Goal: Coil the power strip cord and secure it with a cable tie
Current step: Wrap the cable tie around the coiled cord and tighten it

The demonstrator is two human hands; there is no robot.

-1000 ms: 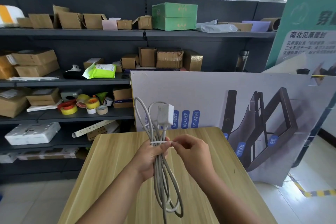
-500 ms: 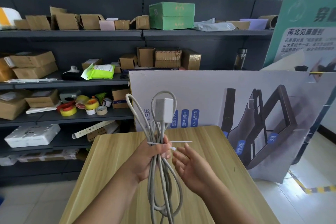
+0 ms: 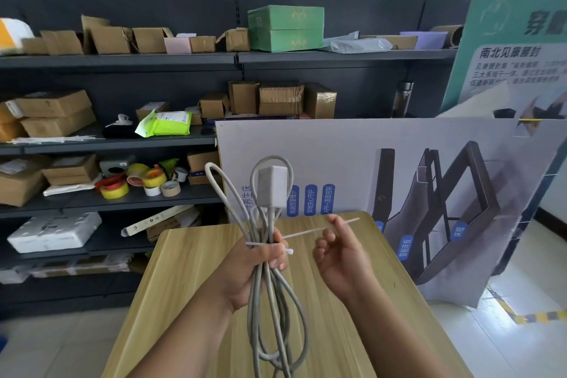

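Observation:
A grey power strip cord [image 3: 277, 310] is bunched into long loops, and my left hand [image 3: 245, 270] grips the bundle at its middle, above the wooden table [image 3: 184, 285]. A white plug block [image 3: 271, 189] stands at the top of the bundle. A thin white cable tie [image 3: 306, 232] is wrapped around the loops just above my left fingers. Its small head sticks out at the right of the bundle, and its long tail slants up to the right. My right hand [image 3: 340, 258] is beside the bundle, with its fingertips pinching the tail.
A large printed board [image 3: 399, 163] leans upright behind the table's far edge. Dark shelves [image 3: 122, 199] at the left hold cardboard boxes and tape rolls. A green poster [image 3: 518, 40] stands at the right. Tiled floor with yellow-black tape lies to the right.
My right hand let go of the tie at the bundle, opened, then closed its fingertips on the tie's tail further out. The bundle has risen slightly and the tail now slants upward.

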